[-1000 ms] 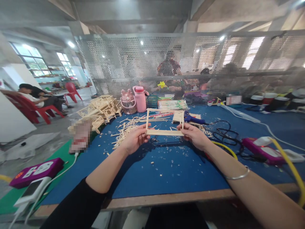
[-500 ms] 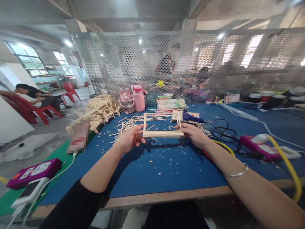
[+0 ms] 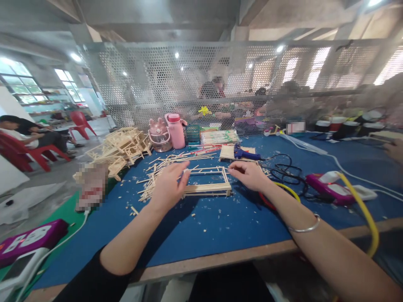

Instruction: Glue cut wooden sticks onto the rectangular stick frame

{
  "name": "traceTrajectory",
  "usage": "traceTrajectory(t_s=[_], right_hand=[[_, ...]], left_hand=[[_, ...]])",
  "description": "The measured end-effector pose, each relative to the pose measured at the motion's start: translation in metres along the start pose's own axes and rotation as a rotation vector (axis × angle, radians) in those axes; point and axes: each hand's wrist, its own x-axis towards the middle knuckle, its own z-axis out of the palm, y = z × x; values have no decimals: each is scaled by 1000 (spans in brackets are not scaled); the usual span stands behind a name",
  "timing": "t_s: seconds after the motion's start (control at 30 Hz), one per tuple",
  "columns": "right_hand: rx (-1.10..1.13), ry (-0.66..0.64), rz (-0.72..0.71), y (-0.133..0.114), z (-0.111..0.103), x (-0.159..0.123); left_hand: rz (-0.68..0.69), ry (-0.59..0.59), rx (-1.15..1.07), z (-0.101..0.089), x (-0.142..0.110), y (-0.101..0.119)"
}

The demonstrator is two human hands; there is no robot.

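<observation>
A grey perforated metal screen (image 3: pixel 141 88) spans the far side of one blue-covered table with a wooden edge (image 3: pixel 226 235). On the table's far left sits a heap of pale wooden stick frames (image 3: pixel 126 144), too tangled to count.

Two drink containers stand just to its right: a tall pink bottle with a red lid (image 3: pixel 176 134), its contents hidden, and a rounded pink-topped bottle with a clear body (image 3: pixel 160 136), whose contents I cannot make out. One clear plastic packet (image 3: pixel 220 137) lies nearby, with pale sticks inside. Between it and the tall bottle is one teal mesh basket (image 3: pixel 193 134); what it holds is unclear. Two purple power strips lie apart, one at the right (image 3: pixel 333 191), the other at the left (image 3: pixel 31 239).

One rectangular frame of pale wooden sticks (image 3: pixel 208 187) rests on the blue surface between the two hands. The left hand (image 3: pixel 168 182) covers its left end, thumb and forefinger spread apart; whether they grasp it cannot be told. The right hand (image 3: pixel 248 174) is at the upper right corner, fingers bent, thumb near forefinger; any grip is unclear.

One blue glue gun (image 3: pixel 247 154) lies on one slatted wooden piece (image 3: pixel 226 154). Many loose pale sticks (image 3: pixel 147 191) are strewn beside the left hand.
</observation>
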Motion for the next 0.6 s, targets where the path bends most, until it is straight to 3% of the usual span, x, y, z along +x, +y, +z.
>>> traceTrajectory(t_s=[0.1,0.27,0.47,0.6], right_hand=[[-38,-197,-78,-3,-3,-3],[-42,-316,-82,-4,1,-6],[31,-322,-43,-1,1,-4],[100,-103,-14,9,-8,0]], left_hand=[[209,-247,79,17,-7,15],[219,-405,136,38,-13,12],[246,-413,144,39,-14,6],[211,-349,124,35,-14,13]])
